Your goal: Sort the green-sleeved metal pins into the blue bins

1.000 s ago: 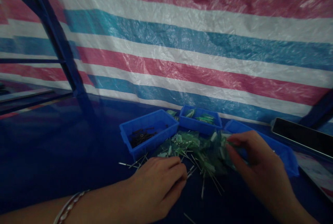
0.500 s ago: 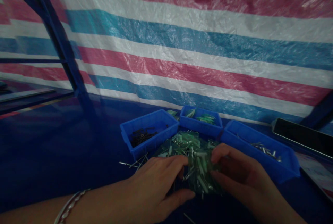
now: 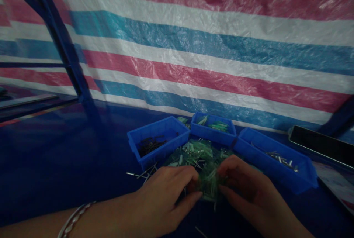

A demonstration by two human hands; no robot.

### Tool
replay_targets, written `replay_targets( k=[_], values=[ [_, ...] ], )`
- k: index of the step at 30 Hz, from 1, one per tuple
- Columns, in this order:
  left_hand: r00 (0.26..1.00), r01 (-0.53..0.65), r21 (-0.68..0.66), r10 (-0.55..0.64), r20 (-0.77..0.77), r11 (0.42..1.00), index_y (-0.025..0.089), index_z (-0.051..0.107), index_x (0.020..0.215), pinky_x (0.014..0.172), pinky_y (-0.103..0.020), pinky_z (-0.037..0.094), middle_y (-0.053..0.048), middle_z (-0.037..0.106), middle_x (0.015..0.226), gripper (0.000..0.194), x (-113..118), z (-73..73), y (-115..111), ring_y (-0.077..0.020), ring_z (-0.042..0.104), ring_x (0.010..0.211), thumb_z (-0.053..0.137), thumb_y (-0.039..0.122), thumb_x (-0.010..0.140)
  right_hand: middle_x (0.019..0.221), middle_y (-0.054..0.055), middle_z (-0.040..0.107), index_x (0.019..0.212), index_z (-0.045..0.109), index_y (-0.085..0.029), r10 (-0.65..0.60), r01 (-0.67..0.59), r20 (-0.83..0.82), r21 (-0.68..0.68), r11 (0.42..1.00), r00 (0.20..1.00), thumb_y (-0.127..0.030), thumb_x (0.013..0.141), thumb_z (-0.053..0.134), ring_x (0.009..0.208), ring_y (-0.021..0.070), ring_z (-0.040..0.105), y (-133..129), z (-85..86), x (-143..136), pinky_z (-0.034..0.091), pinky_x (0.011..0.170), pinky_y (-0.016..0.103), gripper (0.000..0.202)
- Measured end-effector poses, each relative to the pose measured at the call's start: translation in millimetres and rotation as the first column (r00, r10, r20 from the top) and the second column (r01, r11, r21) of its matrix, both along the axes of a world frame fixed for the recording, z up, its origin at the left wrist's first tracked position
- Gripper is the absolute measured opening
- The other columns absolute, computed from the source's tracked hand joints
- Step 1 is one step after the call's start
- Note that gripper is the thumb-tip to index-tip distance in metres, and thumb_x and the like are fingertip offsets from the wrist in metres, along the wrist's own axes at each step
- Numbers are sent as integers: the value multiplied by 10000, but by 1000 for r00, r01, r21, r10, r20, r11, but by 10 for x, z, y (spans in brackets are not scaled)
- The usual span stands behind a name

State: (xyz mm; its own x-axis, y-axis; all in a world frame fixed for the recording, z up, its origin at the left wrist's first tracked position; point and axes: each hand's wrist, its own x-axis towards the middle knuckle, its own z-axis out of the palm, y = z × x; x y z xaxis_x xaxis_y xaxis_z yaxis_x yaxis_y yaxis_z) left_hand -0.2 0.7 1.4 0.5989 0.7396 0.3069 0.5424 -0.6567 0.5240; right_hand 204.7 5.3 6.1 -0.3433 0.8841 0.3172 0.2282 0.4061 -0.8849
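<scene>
A small clear plastic bag (image 3: 209,184) of pale green pieces, which look like wall plugs, is between my two hands, low over the table. My left hand (image 3: 171,193), with a bracelet at its wrist, has thumb and forefinger closed at the bag's left edge. The fingers of my right hand (image 3: 249,190) are curled in on the right edge. Just behind lie more green bags (image 3: 197,148) in a pile, with loose metal pins (image 3: 148,173) beside my left hand. One thin pin (image 3: 201,232) is on the table nearer to me.
Behind the pile stand a blue bin of dark screws (image 3: 159,140), a blue bin of green pieces (image 3: 213,129) and a blue bin of metal parts (image 3: 276,160). A phone (image 3: 322,145) is at the right. A striped tarp (image 3: 210,53) hangs behind the blue table (image 3: 91,157).
My right hand has moved left, closer to my left hand. The bag between them looks narrower and more bunched up. My left finger and thumb have drawn closer together.
</scene>
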Motion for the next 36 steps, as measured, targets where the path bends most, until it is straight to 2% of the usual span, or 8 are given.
replay_targets(
  k=[5, 9, 12, 15, 19, 23, 30, 36],
  values=[
    [998, 16, -21, -14, 57, 1000, 198, 432, 782, 500, -222, 296, 50, 454, 644, 120, 11, -49, 27, -110, 425, 533, 447, 118, 870, 902, -35, 535, 1114, 420, -338, -21, 29, -197, 35, 999, 980, -128, 759, 595, 730, 129, 661, -4, -118, -9, 565, 653, 245, 449],
    [998, 18, -1, -17, 57, 1000, 200, 439, 799, 521, -225, 307, 45, 479, 671, 113, 0, -62, 29, -116, 449, 566, 445, 114, 871, 925, -32, 501, 1158, 414, -352, -10, 7, -168, -19, 1000, 986, -138, 728, 642, 707, 121, 651, 18, -76, 17, 563, 611, 231, 532],
    [1000, 18, 21, -19, 25, 1000, 201, 451, 810, 540, -226, 323, 43, 494, 688, 111, -6, -62, 27, -119, 467, 584, 454, 109, 873, 955, -9, 538, 1171, 428, -320, -13, 11, -69, -29, 1000, 998, -155, 731, 629, 732, 143, 652, 33, -56, 42, 570, 642, 279, 511],
    [999, 36, 44, -36, -1, 998, 202, 460, 826, 571, -228, 351, 37, 508, 712, 104, -7, -59, 25, -124, 489, 612, 456, 112, 879, 958, 7, 612, 1162, 489, -302, -67, 41, 137, 180, 983, 988, -138, 740, 615, 782, 163, 643, 35, -66, 74, 555, 707, 306, 469],
    [998, 44, 57, -42, -36, 997, 204, 466, 845, 589, -231, 373, 28, 527, 737, 88, -5, -48, 20, -133, 513, 645, 457, 128, 888, 859, -4, 681, 1004, 615, -275, -56, -86, 346, 381, 921, 937, -131, 775, 615, 797, 170, 629, 26, -35, 99, 523, 721, 290, 271],
    [995, 35, 51, -30, -96, 998, 202, 482, 849, 601, -232, 388, 22, 547, 756, 73, -3, -27, 4, -142, 539, 678, 481, 138, 883, 741, -2, 678, 858, 650, -241, -4, -160, 424, 352, 922, 906, -148, 795, 604, 714, 165, 611, 22, 22, 82, 510, 626, 263, 121],
    [992, 88, 55, -83, -92, 995, 201, 490, 857, 606, -211, 394, 25, 558, 768, 100, -13, -2, -6, -131, 545, 680, 503, 102, 862, 748, 15, 676, 828, 656, -234, 56, -237, 479, 327, 915, 876, -119, 814, 553, 742, 174, 616, 2, 35, 29, 513, 646, 273, 155],
    [989, 86, 13, -84, -120, 996, 201, 480, 872, 642, -222, 411, 17, 567, 812, 77, -8, 14, 1, -139, 551, 724, 483, 126, 891, 765, 11, 679, 828, 665, -233, 35, -214, 432, 373, 903, 901, -106, 807, 567, 730, 161, 629, -24, 58, 35, 521, 653, 260, 163]
  ],
)
